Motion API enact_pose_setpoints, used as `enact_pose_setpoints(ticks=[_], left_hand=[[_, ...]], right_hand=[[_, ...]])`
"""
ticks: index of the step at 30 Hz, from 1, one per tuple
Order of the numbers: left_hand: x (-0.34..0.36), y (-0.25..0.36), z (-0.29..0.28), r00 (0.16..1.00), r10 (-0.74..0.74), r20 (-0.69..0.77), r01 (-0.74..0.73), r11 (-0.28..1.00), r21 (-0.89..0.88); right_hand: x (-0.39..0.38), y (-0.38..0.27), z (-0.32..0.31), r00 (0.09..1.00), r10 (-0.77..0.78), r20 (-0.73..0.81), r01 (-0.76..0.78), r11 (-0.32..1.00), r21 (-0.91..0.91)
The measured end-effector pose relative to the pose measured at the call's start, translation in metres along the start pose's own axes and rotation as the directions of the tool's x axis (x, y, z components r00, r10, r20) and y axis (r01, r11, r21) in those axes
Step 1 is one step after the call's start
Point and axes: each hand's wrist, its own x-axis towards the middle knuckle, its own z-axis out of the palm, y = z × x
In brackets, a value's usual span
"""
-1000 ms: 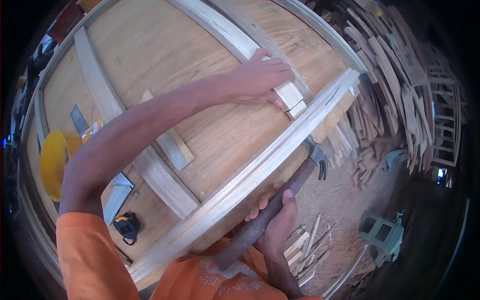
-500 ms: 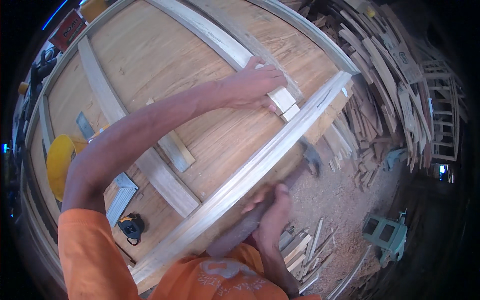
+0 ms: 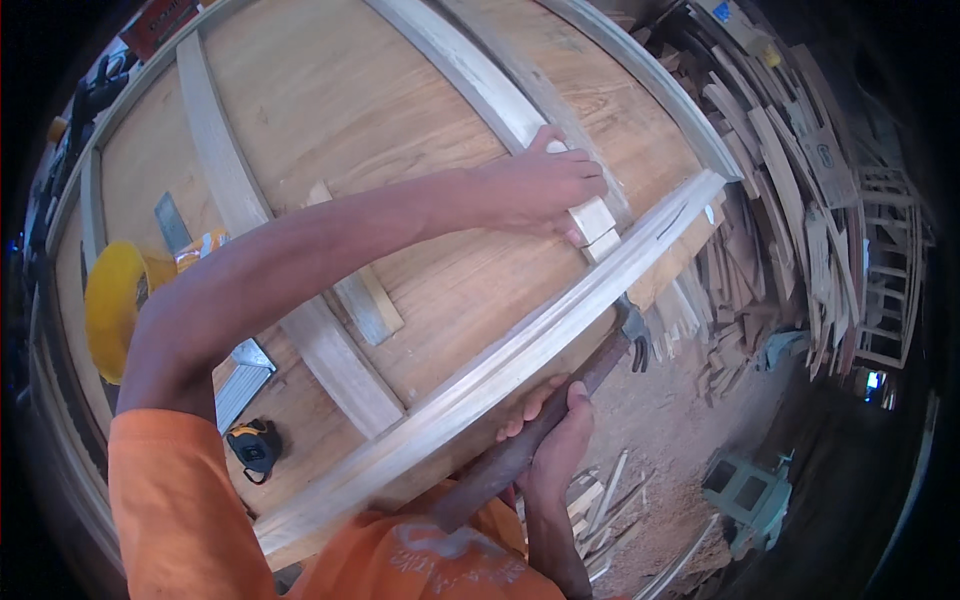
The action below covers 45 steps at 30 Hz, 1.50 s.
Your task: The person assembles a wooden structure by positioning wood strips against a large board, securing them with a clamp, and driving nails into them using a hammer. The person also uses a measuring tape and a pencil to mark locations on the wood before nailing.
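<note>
My left hand [image 3: 545, 190] reaches across the wooden panel [image 3: 460, 290] and is closed around the end of a pale wooden slat [image 3: 470, 65]. A short pale wood block [image 3: 594, 222] shows below its fingers, close to the edge rail [image 3: 490, 370]. Outside that rail, my right hand [image 3: 555, 430] grips the dark handle of a claw hammer [image 3: 632, 325]. The hammer's head is up against the outer side of the rail, below the slat's end. Part of the slat is hidden beneath my left fingers.
On the panel lie a tape measure [image 3: 256, 448], a metal square [image 3: 243, 380], a yellow round container [image 3: 112, 310] and a loose wood strip [image 3: 365, 305]. Scrap boards [image 3: 790, 190] are heaped at right. A green machine [image 3: 748, 495] stands on the shaving-strewn floor.
The hammer in my right hand has moved slightly, its head now nearer the rail. My left hand keeps its hold on the slat's end. The whole view has shifted a little.
</note>
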Motion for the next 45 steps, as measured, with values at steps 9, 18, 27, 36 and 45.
enact_pose_setpoints(ticks=[9,18,27,36,45], left_hand=[[-0.001,0.002,0.004,0.999,-0.002,-0.042,0.001,0.999,-0.038],[-0.005,0.001,0.011,0.994,0.019,-0.109,-0.016,0.999,0.03],[-0.008,0.003,0.008,0.995,0.018,-0.094,-0.017,1.0,0.018],[-0.005,0.008,0.007,1.0,0.009,-0.027,-0.01,0.999,-0.03],[-0.002,0.001,0.01,0.998,0.012,-0.064,-0.012,1.0,0.0]], right_hand=[[0.004,0.012,0.001,0.997,0.008,0.073,-0.009,1.0,0.002],[0.001,0.014,-0.002,0.999,0.051,-0.003,-0.051,0.999,-0.015],[0.0,0.008,0.012,0.996,0.08,-0.039,-0.079,0.997,0.014],[0.0,0.006,0.003,0.998,0.05,0.039,-0.051,0.998,0.028],[0.0,0.004,0.0,0.998,0.059,0.035,-0.055,0.991,-0.124]])
